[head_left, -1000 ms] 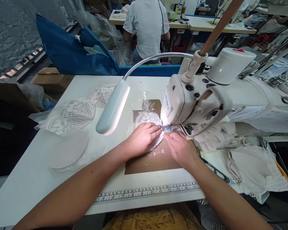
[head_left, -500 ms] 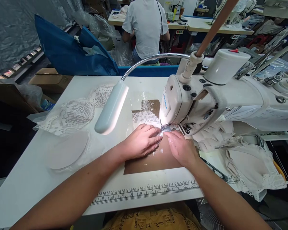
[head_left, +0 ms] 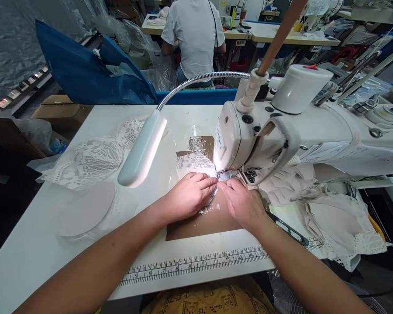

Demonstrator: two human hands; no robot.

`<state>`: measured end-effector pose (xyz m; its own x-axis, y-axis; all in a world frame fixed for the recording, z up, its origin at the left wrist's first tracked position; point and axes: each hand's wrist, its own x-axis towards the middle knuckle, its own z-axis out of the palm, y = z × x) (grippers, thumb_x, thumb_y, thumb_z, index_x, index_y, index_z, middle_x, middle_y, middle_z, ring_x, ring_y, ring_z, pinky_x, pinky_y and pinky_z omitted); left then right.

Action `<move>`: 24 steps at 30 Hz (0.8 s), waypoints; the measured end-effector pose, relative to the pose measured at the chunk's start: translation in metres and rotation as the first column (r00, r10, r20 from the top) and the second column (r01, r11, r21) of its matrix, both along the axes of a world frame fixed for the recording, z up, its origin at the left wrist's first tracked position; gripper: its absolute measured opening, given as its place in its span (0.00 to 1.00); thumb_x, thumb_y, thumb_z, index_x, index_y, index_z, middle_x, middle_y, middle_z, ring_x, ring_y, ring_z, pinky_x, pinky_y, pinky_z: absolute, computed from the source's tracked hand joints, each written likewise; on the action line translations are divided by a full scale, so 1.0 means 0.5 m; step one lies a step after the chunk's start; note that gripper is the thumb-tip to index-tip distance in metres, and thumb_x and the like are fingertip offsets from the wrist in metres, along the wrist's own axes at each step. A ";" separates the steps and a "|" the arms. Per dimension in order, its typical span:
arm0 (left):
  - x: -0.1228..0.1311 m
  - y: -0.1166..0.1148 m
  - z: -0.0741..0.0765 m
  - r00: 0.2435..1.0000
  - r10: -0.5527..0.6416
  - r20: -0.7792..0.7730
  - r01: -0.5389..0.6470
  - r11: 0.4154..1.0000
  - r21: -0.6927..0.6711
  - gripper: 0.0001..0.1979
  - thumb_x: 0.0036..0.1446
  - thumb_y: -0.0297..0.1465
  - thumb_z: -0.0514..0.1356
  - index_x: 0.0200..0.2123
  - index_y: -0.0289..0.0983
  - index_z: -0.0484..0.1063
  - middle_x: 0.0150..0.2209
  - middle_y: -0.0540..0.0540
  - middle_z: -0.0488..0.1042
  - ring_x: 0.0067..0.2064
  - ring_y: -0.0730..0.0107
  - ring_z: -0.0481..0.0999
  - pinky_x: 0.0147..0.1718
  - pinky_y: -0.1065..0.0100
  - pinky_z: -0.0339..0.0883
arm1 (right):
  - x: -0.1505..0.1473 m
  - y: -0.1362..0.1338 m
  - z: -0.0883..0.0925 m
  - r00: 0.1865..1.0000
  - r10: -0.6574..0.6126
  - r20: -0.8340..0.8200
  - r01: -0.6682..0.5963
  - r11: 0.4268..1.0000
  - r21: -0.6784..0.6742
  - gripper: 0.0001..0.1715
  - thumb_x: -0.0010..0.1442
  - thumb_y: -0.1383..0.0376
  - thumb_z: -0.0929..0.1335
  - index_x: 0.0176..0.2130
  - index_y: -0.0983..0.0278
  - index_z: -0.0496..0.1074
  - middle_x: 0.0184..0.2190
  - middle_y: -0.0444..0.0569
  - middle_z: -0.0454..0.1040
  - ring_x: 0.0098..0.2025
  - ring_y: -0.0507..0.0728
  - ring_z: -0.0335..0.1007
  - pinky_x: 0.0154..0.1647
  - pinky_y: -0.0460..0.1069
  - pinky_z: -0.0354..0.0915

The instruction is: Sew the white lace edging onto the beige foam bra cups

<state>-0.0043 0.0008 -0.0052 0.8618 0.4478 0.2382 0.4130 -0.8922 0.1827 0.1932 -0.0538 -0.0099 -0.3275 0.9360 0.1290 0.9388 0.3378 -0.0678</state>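
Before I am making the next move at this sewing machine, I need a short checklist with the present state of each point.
1. Left hand on the white lace piece: ok, it lies over the near part.
2. Right hand holding the lace piece: cannot tell; it is at the right edge, its grip hidden.
3. Fingers safe from the needle: cannot tell; they are close below the sewing machine, needle not distinguishable.
4. Lamp lit: ok, its lower side glows.
5. Dark tool well apart from the right forearm: not ok, I would say; it lies right beside it.
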 end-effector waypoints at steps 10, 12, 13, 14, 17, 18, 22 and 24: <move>0.001 0.002 0.008 1.000 -0.009 0.010 0.009 0.999 -0.049 0.16 0.64 0.31 0.54 0.52 0.32 0.72 0.53 0.36 0.72 0.51 0.54 0.70 0.48 0.53 0.68 | 0.007 -0.002 -0.005 0.999 -0.020 -0.031 0.021 1.000 0.009 0.25 0.59 0.72 0.62 0.54 0.59 0.72 0.39 0.49 0.76 0.32 0.55 0.66 0.28 0.49 0.54; 0.000 0.003 0.008 1.000 -0.006 0.009 0.007 0.999 -0.053 0.17 0.64 0.32 0.54 0.52 0.32 0.71 0.54 0.35 0.72 0.52 0.54 0.70 0.48 0.53 0.67 | 0.010 -0.004 -0.005 0.999 -0.019 -0.049 0.019 1.000 0.011 0.25 0.60 0.72 0.62 0.55 0.59 0.71 0.42 0.50 0.75 0.32 0.55 0.66 0.28 0.49 0.55; -0.001 0.003 0.008 1.000 -0.009 0.010 0.010 0.998 -0.058 0.17 0.64 0.32 0.54 0.52 0.32 0.71 0.54 0.36 0.72 0.52 0.54 0.70 0.48 0.53 0.67 | 0.011 -0.005 -0.004 0.998 -0.012 -0.060 0.013 1.000 0.010 0.25 0.60 0.72 0.62 0.54 0.60 0.71 0.42 0.50 0.75 0.33 0.55 0.66 0.28 0.49 0.55; -0.001 0.002 0.008 1.000 -0.013 0.010 0.014 0.998 -0.065 0.16 0.64 0.32 0.54 0.52 0.32 0.71 0.54 0.36 0.72 0.52 0.54 0.70 0.49 0.54 0.67 | 0.012 -0.006 -0.004 0.997 0.000 -0.073 0.000 1.000 0.006 0.24 0.60 0.72 0.61 0.54 0.60 0.72 0.41 0.50 0.75 0.33 0.55 0.66 0.29 0.49 0.55; -0.002 0.002 0.008 1.000 -0.019 0.014 0.020 0.996 -0.081 0.15 0.66 0.31 0.53 0.51 0.33 0.72 0.54 0.38 0.72 0.53 0.56 0.70 0.49 0.55 0.66 | 0.014 -0.006 -0.003 0.989 0.077 -0.127 -0.076 0.997 0.009 0.22 0.61 0.72 0.61 0.51 0.61 0.73 0.36 0.50 0.74 0.34 0.55 0.66 0.30 0.48 0.55; -0.003 0.003 0.008 1.000 -0.018 0.017 0.020 0.996 -0.083 0.15 0.66 0.31 0.53 0.51 0.33 0.72 0.54 0.38 0.72 0.53 0.56 0.70 0.49 0.55 0.66 | 0.015 -0.006 -0.002 0.984 0.105 -0.144 -0.103 0.995 0.017 0.22 0.61 0.73 0.60 0.50 0.62 0.74 0.35 0.49 0.73 0.35 0.55 0.65 0.31 0.48 0.55; -0.005 0.004 0.010 1.000 -0.010 0.028 0.012 0.996 -0.086 0.15 0.66 0.31 0.52 0.52 0.34 0.72 0.53 0.38 0.73 0.52 0.57 0.70 0.48 0.56 0.67 | 0.015 -0.006 -0.001 0.973 0.164 -0.163 -0.161 0.986 0.031 0.21 0.60 0.74 0.60 0.48 0.63 0.74 0.34 0.49 0.72 0.36 0.55 0.63 0.32 0.48 0.54; -0.004 0.003 0.011 1.000 -0.002 0.027 0.005 0.996 -0.086 0.16 0.66 0.31 0.51 0.52 0.34 0.72 0.53 0.38 0.73 0.52 0.57 0.71 0.48 0.56 0.67 | 0.015 -0.008 -0.001 0.975 0.166 -0.148 -0.163 0.986 0.031 0.22 0.59 0.74 0.61 0.49 0.63 0.73 0.33 0.49 0.71 0.36 0.55 0.62 0.31 0.48 0.53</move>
